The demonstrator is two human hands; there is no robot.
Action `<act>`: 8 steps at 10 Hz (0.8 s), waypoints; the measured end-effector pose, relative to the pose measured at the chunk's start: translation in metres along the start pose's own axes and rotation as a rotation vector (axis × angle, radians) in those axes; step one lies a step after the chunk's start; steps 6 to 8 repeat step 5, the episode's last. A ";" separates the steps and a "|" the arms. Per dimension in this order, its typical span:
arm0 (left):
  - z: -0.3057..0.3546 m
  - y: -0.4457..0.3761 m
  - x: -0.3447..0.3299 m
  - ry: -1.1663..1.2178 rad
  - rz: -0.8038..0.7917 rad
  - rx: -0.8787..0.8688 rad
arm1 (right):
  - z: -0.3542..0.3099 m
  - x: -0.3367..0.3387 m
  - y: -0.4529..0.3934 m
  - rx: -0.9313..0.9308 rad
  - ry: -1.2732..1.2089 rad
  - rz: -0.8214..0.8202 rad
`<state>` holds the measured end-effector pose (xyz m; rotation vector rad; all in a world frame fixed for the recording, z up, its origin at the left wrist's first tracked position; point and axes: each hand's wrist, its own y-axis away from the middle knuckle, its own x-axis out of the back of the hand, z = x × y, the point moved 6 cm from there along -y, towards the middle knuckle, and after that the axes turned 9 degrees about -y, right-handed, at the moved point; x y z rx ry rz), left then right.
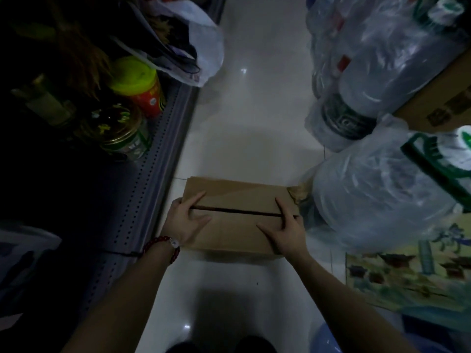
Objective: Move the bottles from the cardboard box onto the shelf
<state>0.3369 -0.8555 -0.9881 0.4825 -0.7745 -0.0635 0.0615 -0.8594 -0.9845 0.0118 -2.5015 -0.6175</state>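
Two bare forearms are reaching down the lower frame; the left hand (184, 221) and right hand (286, 229) are lying flat, fingers spread, on the closed flaps of the cardboard box (235, 200) sitting on the tiled floor (254, 110) at centre, beside the dark shelf (155, 159) at left

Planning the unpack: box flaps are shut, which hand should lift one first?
Left, probably. The left hand has fingers at the seam of the cardboard box, on the shelf side; the right hand lies flat.
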 end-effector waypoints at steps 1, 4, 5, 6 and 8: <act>-0.006 -0.005 -0.011 0.005 0.010 0.003 | 0.015 -0.010 -0.003 -0.005 -0.015 0.007; 0.005 -0.007 -0.015 -0.178 0.038 0.075 | 0.014 -0.012 -0.009 -0.015 0.119 0.003; 0.027 0.002 0.000 -0.202 0.026 0.074 | 0.000 0.003 -0.002 -0.056 0.210 -0.025; 0.027 0.002 0.000 -0.202 0.026 0.074 | 0.000 0.003 -0.002 -0.056 0.210 -0.025; 0.027 0.002 0.000 -0.202 0.026 0.074 | 0.000 0.003 -0.002 -0.056 0.210 -0.025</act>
